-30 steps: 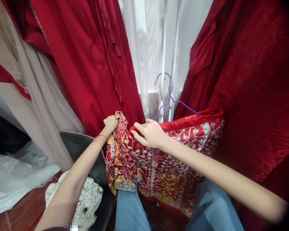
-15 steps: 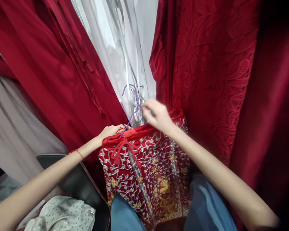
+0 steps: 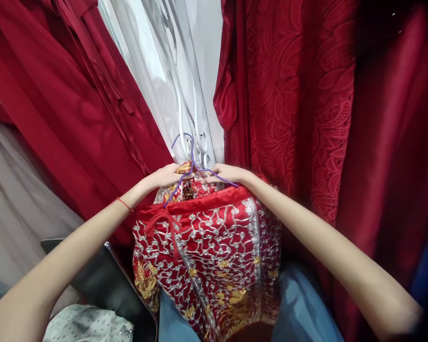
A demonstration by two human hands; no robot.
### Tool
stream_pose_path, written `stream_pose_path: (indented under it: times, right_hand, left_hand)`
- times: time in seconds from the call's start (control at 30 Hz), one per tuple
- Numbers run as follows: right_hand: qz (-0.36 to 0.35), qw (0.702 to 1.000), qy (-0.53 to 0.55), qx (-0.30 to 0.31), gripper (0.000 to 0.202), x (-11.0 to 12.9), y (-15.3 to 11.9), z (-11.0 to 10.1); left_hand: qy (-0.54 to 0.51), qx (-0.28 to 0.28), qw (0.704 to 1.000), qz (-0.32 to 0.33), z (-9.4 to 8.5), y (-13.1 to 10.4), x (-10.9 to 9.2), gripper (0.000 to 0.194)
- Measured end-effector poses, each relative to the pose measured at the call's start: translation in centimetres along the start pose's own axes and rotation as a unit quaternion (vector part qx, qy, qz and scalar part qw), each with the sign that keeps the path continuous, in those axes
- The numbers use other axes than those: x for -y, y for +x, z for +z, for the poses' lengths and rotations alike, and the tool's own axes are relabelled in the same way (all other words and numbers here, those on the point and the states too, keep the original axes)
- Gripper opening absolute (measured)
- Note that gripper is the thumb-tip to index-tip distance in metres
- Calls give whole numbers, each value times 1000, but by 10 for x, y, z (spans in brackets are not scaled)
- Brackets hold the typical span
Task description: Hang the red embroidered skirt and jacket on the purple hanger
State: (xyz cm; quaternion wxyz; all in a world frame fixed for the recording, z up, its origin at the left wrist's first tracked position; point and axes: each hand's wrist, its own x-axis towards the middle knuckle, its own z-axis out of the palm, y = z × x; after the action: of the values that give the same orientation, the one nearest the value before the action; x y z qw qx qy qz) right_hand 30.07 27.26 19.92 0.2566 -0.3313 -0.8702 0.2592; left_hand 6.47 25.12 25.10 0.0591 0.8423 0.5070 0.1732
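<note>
A red skirt (image 3: 214,237) with silver and gold embroidery lies over my lap, its waistband towards the hanging clothes. A purple wire hanger (image 3: 191,156) stands up out of the waistband, hook pointing away from me. My left hand (image 3: 167,175) is closed on embroidered cloth just behind the hanger's left arm. On the other side, my right hand (image 3: 226,173) is closed at the hanger's right arm and the cloth behind it; its fingertips are partly hidden. A red tie hangs in a bow at the waistband's left.
Red garments hang at the left (image 3: 74,95) and right (image 3: 281,95), with white straps (image 3: 180,104) between them. A dark chair or case (image 3: 103,280) stands at lower left, beside a dotted white cloth (image 3: 89,325).
My right hand has come down from beside the hook to the cloth and hanger arm. More of the hanger and of the cloth behind the waistband now shows.
</note>
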Motion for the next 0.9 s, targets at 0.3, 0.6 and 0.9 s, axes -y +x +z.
stream_pose_path:
  times: [0.3, 0.6, 0.9]
  right_hand:
    - [-54, 995, -16, -88, 30, 2, -1, 13]
    - [-29, 992, -79, -96, 34, 14, -5, 20]
    - [21, 997, -63, -32, 48, 5, -7, 18]
  left_hand:
    - [269, -20, 937, -223, 21, -25, 63, 38]
    - [266, -121, 901, -322, 6, -44, 120, 41]
    - [307, -42, 886, -345, 16, -98, 137, 48]
